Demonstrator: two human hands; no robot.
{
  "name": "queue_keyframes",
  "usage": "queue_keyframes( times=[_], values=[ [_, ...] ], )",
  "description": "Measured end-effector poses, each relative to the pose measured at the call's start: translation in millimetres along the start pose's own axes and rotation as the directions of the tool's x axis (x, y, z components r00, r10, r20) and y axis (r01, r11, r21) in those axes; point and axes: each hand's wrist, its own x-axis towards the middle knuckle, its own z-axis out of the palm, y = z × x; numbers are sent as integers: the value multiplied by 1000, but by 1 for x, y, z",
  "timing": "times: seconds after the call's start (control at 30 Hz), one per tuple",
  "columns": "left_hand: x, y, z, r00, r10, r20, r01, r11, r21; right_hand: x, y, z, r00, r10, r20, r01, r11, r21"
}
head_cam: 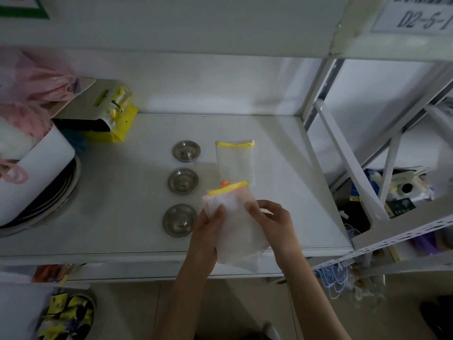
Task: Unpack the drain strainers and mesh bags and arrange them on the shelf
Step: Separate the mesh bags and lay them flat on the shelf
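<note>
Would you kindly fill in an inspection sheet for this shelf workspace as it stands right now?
Surface: white shelf, dimly lit, bare at the right.
Job's things: three metal drain strainers in a column; one mesh bag with yellow trim lying flat beside them; a second mesh bag held over the front edge.
Clutter: pink plastic bag, yellow packets, white bin at the left.
Grippers: left hand and right hand both grip the held bag.
Cables: nothing seen.
Surroundings: neighbouring rack with mixed goods; label above.

Shelf with three strainers
</note>
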Motion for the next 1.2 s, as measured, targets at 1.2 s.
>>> queue_keyframes(
  times=[1.2],
  values=[
    [33,22,-19,952,148,-267,-69,957,283,235,11,-49,901,-146,-408,-45,905,-422]
  ],
)
